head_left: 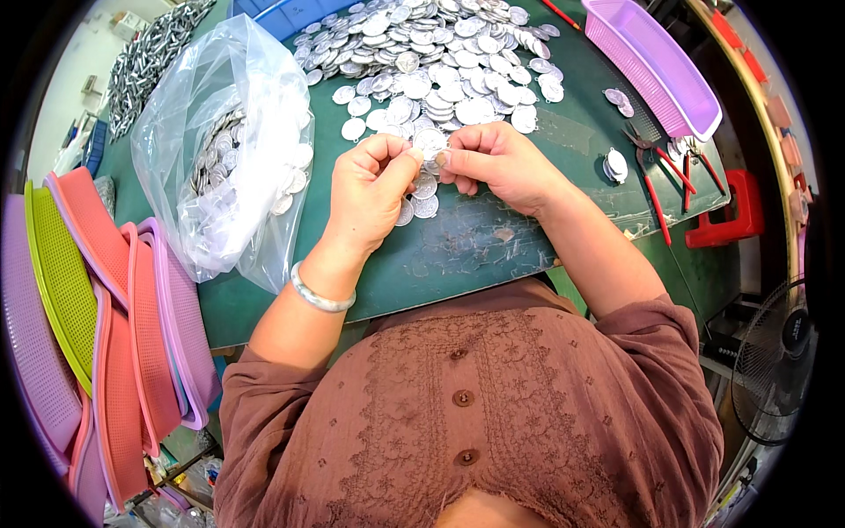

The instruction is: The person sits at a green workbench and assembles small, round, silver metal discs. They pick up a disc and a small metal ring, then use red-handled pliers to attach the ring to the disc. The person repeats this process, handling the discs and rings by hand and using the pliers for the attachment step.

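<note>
Between my two hands, at the near edge of a big heap of silver round medals (pixel 414 44), is one silver medal (pixel 430 142). My left hand (pixel 377 180) pinches its left side between thumb and fingers. From the other side, my right hand (pixel 497 167) is also closed on it, thumb against curled fingers. A few loose medals (pixel 424 206) lie on the green table just below my fingertips. Small rings stick out from the rims of several medals. My fingers partly cover the medal I hold.
At left stands a clear plastic bag (pixel 264 66) with medals inside, beside stacked coloured baskets (pixel 57 282). Red-handled pliers (pixel 656 194) and a purple basket (pixel 656 62) lie right. Farther off are a blue tray (pixel 286 16), metal pieces (pixel 150 66) and a fan (pixel 775 352).
</note>
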Tool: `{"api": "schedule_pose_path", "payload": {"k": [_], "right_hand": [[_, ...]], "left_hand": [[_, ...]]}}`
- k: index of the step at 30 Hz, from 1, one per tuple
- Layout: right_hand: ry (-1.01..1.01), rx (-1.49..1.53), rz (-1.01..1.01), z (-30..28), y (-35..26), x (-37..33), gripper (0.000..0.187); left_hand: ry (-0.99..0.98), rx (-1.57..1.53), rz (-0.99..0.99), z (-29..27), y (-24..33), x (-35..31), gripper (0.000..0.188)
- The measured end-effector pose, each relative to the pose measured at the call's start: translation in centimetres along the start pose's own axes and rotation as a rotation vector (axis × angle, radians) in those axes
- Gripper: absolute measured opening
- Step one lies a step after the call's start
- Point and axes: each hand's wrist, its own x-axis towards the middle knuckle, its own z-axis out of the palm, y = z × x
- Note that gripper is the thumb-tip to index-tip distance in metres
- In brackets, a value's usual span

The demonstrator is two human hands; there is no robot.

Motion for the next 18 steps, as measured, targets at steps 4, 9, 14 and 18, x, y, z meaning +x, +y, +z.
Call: {"api": "schedule_pose_path", "payload": {"k": [4, 9, 14, 18], "right_hand": [[0.008, -0.010, -0.004, 0.00, -0.04, -0.03, 0.016], [0.025, -0.012, -0.029, 0.13, -0.02, -0.05, 0.018], [0.024, -0.023, -0.047, 0.08, 0.00, -0.07, 0.018], [0.027, -0.019, -0.051, 0.08, 0.01, -0.07, 0.017]], "left_hand": [[-0.015, -0.010, -0.011, -0.10, -0.13, 0.09, 0.007], [-0.028, -0.016, -0.025, -0.13, -0.20, 0.13, 0.008], [-0.038, -0.036, -0.060, -0.11, -0.17, 0.13, 0.008], [-0.050, -0.040, -0.085, -0.22, -0.13, 0.16, 0.008]]}}
